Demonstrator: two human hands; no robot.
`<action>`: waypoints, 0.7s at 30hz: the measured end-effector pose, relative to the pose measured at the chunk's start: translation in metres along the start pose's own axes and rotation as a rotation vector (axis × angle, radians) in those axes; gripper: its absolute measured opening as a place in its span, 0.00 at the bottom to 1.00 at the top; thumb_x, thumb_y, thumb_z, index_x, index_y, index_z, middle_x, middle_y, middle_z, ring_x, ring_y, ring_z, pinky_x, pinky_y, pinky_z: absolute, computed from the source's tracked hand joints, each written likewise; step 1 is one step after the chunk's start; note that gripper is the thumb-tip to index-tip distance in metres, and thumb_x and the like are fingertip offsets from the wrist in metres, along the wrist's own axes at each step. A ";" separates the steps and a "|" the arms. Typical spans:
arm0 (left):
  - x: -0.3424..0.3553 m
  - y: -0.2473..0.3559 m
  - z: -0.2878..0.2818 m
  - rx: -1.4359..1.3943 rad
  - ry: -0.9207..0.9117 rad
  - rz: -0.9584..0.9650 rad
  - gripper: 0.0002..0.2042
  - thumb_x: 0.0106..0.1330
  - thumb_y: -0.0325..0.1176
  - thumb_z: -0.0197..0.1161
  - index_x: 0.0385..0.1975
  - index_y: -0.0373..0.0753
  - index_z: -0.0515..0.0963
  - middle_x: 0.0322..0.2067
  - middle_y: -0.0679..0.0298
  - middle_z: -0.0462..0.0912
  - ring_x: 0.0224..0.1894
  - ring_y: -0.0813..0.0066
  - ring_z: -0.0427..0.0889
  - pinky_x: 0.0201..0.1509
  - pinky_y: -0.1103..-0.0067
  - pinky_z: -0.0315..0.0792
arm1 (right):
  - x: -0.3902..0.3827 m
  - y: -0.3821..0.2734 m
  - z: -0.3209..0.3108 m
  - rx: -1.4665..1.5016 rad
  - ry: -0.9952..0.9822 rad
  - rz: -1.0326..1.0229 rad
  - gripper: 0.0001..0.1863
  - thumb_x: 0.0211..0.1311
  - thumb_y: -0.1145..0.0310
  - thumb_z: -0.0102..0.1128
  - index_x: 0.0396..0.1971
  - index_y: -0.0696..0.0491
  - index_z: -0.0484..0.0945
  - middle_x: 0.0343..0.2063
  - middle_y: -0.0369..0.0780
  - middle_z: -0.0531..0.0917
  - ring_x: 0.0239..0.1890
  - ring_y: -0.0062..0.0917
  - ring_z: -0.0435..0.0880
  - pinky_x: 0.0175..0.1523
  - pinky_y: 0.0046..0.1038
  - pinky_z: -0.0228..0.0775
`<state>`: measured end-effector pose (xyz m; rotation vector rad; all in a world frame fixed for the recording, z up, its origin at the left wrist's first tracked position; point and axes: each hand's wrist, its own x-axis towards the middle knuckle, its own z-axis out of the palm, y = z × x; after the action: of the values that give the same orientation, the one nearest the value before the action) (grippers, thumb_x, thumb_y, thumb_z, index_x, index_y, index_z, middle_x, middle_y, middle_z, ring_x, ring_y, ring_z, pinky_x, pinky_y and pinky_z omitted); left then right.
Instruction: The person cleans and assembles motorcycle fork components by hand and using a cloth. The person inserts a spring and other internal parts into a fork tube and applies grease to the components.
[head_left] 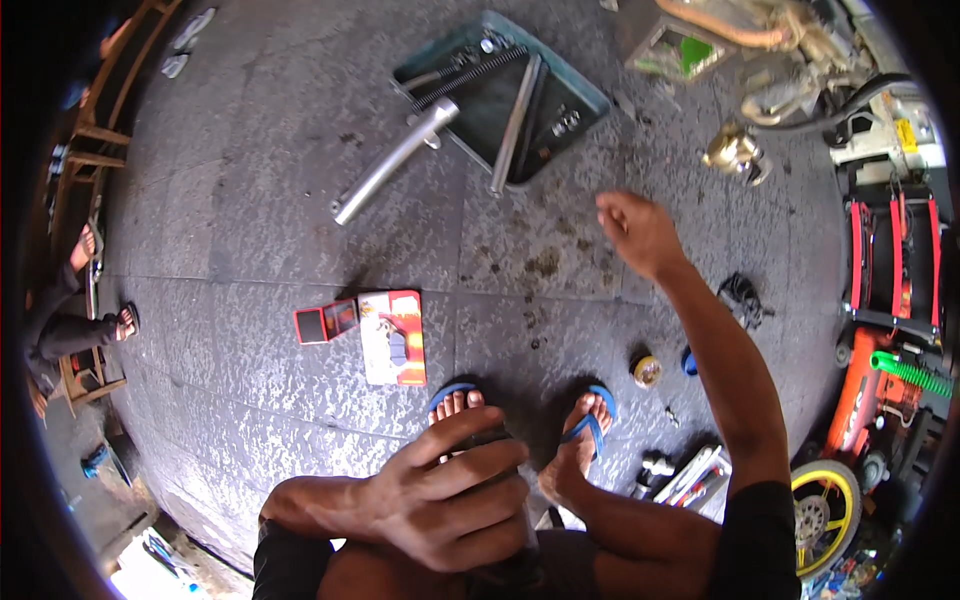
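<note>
Close to my body, my left hand (455, 490) is wrapped around a dark, rounded object (492, 437). Most of that object is hidden by the fingers, so its kind is unclear. My right hand (642, 235) is stretched out over the floor to the right of the tray, its fingers curled in. Whatever it may pinch is too small to make out. A dark teal tray (500, 165) lies ahead, holding a long coil spring (470, 77), a metal rod (516, 125) and several small metal parts. A silver metal tube (395, 162) rests on the floor, its upper end at the tray's edge.
Left of my feet are a small red box (325, 323) and a red-and-white packet (408, 340). A roll of tape (646, 371) and a dark tangled bundle (741, 300) lie at right. Farther right stand a red rack (893, 255) and a yellow-rimmed wheel (826, 510). Another person's foot (127, 320) is at left.
</note>
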<state>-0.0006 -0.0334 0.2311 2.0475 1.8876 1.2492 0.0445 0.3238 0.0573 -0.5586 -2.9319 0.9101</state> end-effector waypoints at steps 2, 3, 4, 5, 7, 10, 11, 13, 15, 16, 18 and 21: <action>-0.002 -0.011 -0.001 -0.017 0.017 0.022 0.10 0.37 0.40 0.61 0.21 0.45 0.76 0.30 0.66 0.80 0.44 0.66 0.82 0.57 0.60 0.76 | 0.008 0.012 0.006 0.007 0.059 0.048 0.11 0.63 0.68 0.64 0.44 0.53 0.81 0.40 0.43 0.86 0.39 0.35 0.87 0.45 0.33 0.79; -0.002 -0.015 0.000 -0.026 0.001 0.025 0.10 0.37 0.40 0.61 0.21 0.45 0.76 0.30 0.66 0.80 0.44 0.66 0.82 0.57 0.60 0.76 | 0.011 0.019 0.009 0.039 0.148 -0.013 0.11 0.63 0.68 0.64 0.44 0.54 0.81 0.39 0.42 0.87 0.37 0.34 0.87 0.43 0.32 0.80; -0.002 -0.019 0.001 -0.032 0.029 0.001 0.10 0.36 0.40 0.60 0.20 0.45 0.76 0.30 0.67 0.80 0.44 0.66 0.82 0.56 0.60 0.76 | 0.012 0.026 0.012 0.048 0.204 -0.017 0.10 0.63 0.69 0.64 0.43 0.54 0.82 0.38 0.42 0.87 0.37 0.34 0.87 0.43 0.31 0.80; -0.002 -0.022 0.000 -0.036 0.067 -0.030 0.10 0.36 0.40 0.60 0.20 0.46 0.76 0.30 0.67 0.80 0.44 0.66 0.82 0.56 0.60 0.76 | 0.013 0.032 0.014 0.039 0.206 -0.015 0.10 0.63 0.69 0.64 0.43 0.54 0.82 0.38 0.42 0.87 0.37 0.34 0.87 0.43 0.31 0.80; -0.003 -0.032 0.000 -0.029 0.057 -0.043 0.10 0.36 0.41 0.60 0.19 0.46 0.76 0.29 0.67 0.80 0.43 0.65 0.82 0.55 0.60 0.76 | 0.012 0.042 0.021 0.073 0.175 0.109 0.10 0.64 0.69 0.63 0.43 0.54 0.82 0.37 0.41 0.87 0.35 0.33 0.87 0.43 0.31 0.80; -0.001 -0.043 0.002 -0.034 0.123 -0.100 0.10 0.36 0.41 0.60 0.19 0.45 0.76 0.30 0.66 0.80 0.42 0.63 0.83 0.54 0.62 0.77 | 0.005 0.051 0.034 0.022 0.119 0.122 0.09 0.65 0.69 0.62 0.43 0.53 0.81 0.36 0.41 0.87 0.33 0.32 0.86 0.41 0.32 0.79; 0.000 -0.047 0.001 -0.011 0.131 -0.097 0.10 0.36 0.41 0.60 0.19 0.45 0.76 0.30 0.66 0.80 0.42 0.63 0.83 0.54 0.62 0.77 | 0.006 0.053 0.038 -0.002 0.116 0.076 0.09 0.65 0.68 0.62 0.43 0.53 0.81 0.35 0.41 0.86 0.32 0.31 0.86 0.40 0.32 0.79; 0.001 -0.056 -0.003 -0.063 0.088 -0.089 0.11 0.35 0.40 0.60 0.20 0.44 0.76 0.30 0.65 0.80 0.42 0.62 0.83 0.54 0.61 0.77 | 0.008 0.053 0.049 0.039 0.145 0.040 0.09 0.64 0.69 0.63 0.43 0.52 0.80 0.33 0.42 0.86 0.30 0.30 0.85 0.38 0.30 0.78; 0.004 -0.063 -0.005 -0.033 0.078 -0.090 0.12 0.36 0.38 0.61 0.21 0.42 0.77 0.31 0.63 0.80 0.43 0.61 0.83 0.54 0.60 0.77 | 0.018 0.049 0.059 0.073 0.174 0.006 0.09 0.64 0.70 0.63 0.43 0.53 0.80 0.33 0.42 0.86 0.29 0.30 0.85 0.37 0.30 0.77; 0.005 -0.067 -0.004 -0.044 0.078 -0.098 0.12 0.36 0.38 0.61 0.22 0.41 0.77 0.32 0.63 0.80 0.43 0.61 0.83 0.55 0.60 0.77 | 0.027 0.047 0.062 0.132 0.160 0.064 0.08 0.64 0.70 0.63 0.42 0.53 0.81 0.33 0.42 0.85 0.28 0.30 0.84 0.35 0.29 0.76; 0.007 -0.074 -0.004 -0.068 0.076 -0.120 0.12 0.37 0.36 0.61 0.23 0.39 0.77 0.33 0.61 0.80 0.45 0.60 0.82 0.55 0.59 0.77 | 0.051 0.040 0.065 0.162 0.219 -0.002 0.08 0.63 0.71 0.64 0.41 0.53 0.81 0.33 0.42 0.85 0.27 0.30 0.83 0.35 0.29 0.76; 0.007 -0.081 -0.003 -0.066 0.074 -0.154 0.12 0.37 0.36 0.62 0.23 0.39 0.77 0.34 0.61 0.81 0.45 0.60 0.82 0.55 0.60 0.77 | 0.092 0.026 0.066 0.209 0.305 -0.051 0.07 0.62 0.72 0.65 0.40 0.54 0.81 0.33 0.41 0.85 0.27 0.31 0.83 0.34 0.29 0.75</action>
<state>-0.0676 -0.0099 0.1910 1.8091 1.9647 1.3468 -0.0417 0.3394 -0.0191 -0.5521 -2.5331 1.0088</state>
